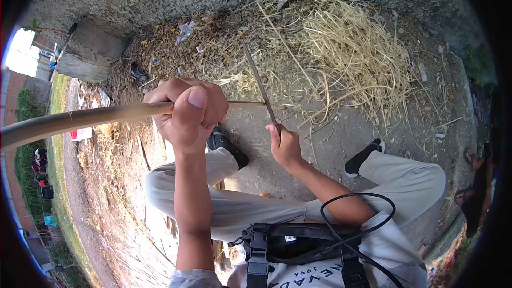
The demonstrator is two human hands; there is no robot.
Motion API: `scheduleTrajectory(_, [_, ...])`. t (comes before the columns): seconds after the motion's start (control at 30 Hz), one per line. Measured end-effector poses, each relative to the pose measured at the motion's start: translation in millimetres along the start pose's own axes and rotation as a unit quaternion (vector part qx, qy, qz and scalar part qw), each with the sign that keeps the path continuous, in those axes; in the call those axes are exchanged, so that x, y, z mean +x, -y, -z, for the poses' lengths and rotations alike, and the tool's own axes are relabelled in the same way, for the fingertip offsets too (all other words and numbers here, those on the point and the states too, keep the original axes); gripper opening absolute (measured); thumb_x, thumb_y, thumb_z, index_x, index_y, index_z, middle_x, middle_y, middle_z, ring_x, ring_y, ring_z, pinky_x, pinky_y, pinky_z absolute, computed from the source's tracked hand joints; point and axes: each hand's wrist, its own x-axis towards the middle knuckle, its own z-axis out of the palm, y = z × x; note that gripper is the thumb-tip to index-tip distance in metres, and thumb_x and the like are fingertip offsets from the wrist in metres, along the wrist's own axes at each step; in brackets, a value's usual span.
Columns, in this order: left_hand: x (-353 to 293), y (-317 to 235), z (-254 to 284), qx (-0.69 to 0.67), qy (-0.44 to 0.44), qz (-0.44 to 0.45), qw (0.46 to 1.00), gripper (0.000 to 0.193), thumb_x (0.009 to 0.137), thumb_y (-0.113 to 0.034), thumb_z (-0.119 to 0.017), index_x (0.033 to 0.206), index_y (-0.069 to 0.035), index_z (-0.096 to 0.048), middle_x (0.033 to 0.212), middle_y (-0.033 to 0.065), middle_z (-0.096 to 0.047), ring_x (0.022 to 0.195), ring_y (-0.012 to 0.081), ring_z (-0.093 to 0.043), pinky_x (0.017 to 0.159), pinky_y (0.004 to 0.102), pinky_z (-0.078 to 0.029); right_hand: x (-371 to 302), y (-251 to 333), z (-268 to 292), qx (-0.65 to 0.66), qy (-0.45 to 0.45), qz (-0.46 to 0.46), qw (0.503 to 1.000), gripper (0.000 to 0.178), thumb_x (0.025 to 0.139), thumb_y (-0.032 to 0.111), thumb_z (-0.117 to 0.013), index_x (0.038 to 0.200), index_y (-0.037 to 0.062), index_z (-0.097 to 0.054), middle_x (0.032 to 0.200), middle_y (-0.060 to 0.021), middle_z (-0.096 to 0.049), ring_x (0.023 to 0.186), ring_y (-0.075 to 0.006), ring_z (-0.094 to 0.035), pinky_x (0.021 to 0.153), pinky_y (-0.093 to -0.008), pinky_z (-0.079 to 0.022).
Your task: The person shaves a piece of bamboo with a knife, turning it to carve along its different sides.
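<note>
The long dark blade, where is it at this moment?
In the head view, the dark blade is just above centre, held in the right hand, and appears to meet the end of the stick gripped by the left hand.

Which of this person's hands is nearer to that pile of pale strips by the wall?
Right: the right hand, holding a dark blade, is below and left of the pile of pale strips in the picture; the left hand, closed around a cane, is farther left.
</note>
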Motion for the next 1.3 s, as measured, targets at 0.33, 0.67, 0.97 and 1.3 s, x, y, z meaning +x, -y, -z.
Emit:
scheduleTrajectory(0.33, [2,3,-6,0.028,-0.046,0.007,0.999,0.038,0.094,-0.001,-0.056,0.063,-0.01,-0.036,0.045,0.0046,-0.041,0.036,0.0097,-0.036,0.031,0.0295,-0.026,19,-22,9,-0.076,0.041,-0.116,0.99,0.046,0.102,0.033,-0.051,0.078,-0.0038,-0.065,0.064,-0.0248,-0.063,0.063,-0.0441,-0.064,0.054,-0.0477,-0.046])
scheduleTrajectory(0.67, [11,-5,7,0.058,-0.092,-0.001,0.994,0.041,0.097,-0.006,-0.054,0.062,-0.01,-0.034,0.042,0.0024,-0.035,0.034,0.0098,-0.03,0.032,0.0299,-0.026,14,-49,28,-0.139,0.122,-0.27,0.945,0.048,0.101,0.036,-0.053,0.079,-0.0035,-0.069,0.072,-0.029,-0.065,0.071,-0.047,-0.066,0.061,-0.0507,-0.05])
scheduleTrajectory(0.97, [3,-5,5,0.056,-0.107,-0.007,0.993,0.042,0.098,-0.006,-0.055,0.062,-0.012,-0.033,0.042,0.0027,-0.036,0.034,0.0088,-0.03,0.032,0.0293,-0.024,-4,-42,19,-0.083,0.168,-0.413,0.891,0.045,0.102,0.034,-0.052,0.087,-0.0059,-0.065,0.067,-0.0276,-0.063,0.061,-0.0453,-0.063,0.058,-0.0499,-0.048])
scheduleTrajectory(1.3, [4,-1,-3,0.06,-0.152,0.009,0.987,0.042,0.097,-0.003,-0.056,0.062,-0.012,-0.034,0.045,0.0018,-0.04,0.036,0.0076,-0.034,0.032,0.0281,-0.026,5,-36,7,-0.057,0.073,-0.064,0.994,0.044,0.101,0.034,-0.053,0.095,-0.0069,-0.066,0.076,-0.0276,-0.066,0.078,-0.0459,-0.067,0.067,-0.0488,-0.052])
